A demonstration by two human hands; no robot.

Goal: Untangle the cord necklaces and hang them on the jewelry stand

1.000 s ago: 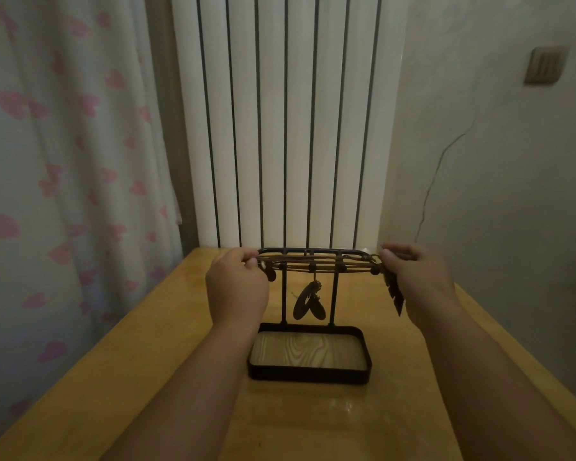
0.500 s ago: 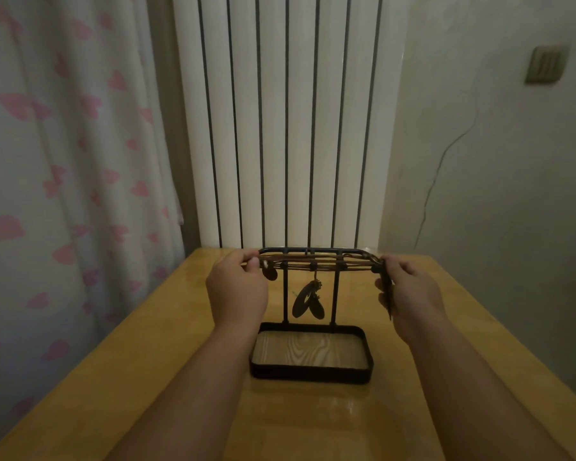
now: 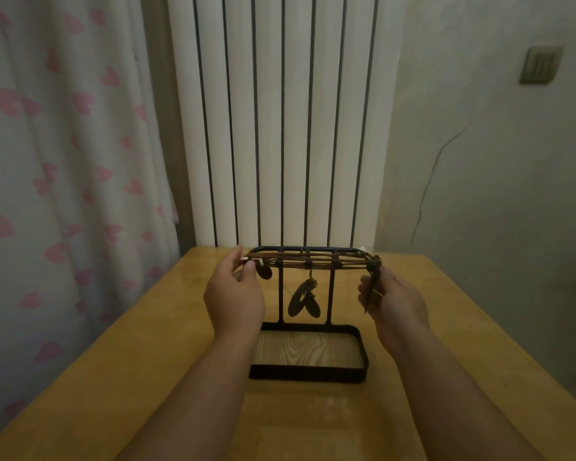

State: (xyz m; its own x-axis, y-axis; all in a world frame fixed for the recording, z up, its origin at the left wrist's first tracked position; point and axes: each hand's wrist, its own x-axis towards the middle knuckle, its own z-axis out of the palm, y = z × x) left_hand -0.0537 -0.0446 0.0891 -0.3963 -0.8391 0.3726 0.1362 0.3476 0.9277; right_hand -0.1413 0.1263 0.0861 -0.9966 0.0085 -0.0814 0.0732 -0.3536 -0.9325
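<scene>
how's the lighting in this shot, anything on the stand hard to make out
Head view: dim, warm light; the hanging pendants show only as dark silhouettes, and the cord necklaces barely separate from the dark jewelry stand; faint sheen on the table near the camera.

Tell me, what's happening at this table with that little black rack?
A person is hanging cord necklaces on a black jewelry stand that sits on a wooden table. The cords are stretched along the stand's top bar. The left hand pinches them at the left end, and the right hand holds a dangling dark piece at the right end. A pair of dark oval pendants hangs between the two posts, above the tray base.
</scene>
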